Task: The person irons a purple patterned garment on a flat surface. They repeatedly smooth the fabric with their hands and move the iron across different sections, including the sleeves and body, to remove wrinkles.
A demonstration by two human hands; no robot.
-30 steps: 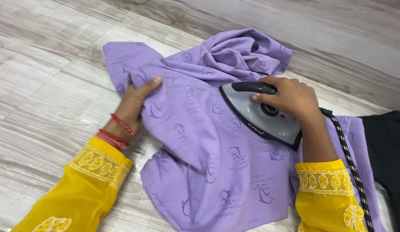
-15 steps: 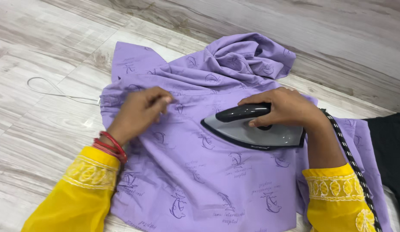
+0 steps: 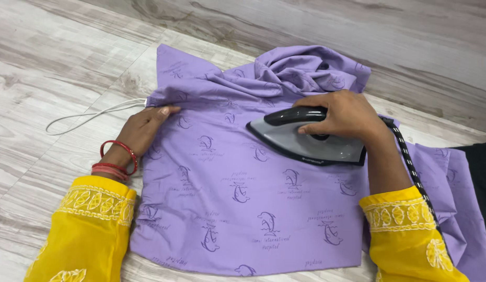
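right hand (image 3: 343,115) in closed grip on iron (image 3: 305,141); left hand (image 3: 143,130) flat, open on purple cloth (image 3: 243,203).

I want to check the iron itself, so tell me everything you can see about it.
The iron has a light grey, plastic-looking body, dark rim and black handle. It sits flat on the purple printed cloth, its pointed nose toward the left. The right hand grips the handle. A black-and-white braided cord runs back from its rear past the wrist.

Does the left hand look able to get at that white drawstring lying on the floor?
Probably yes. The left hand rests on the purple cloth's edge, right where the white drawstring comes out, and only bare floor lies around the loop.
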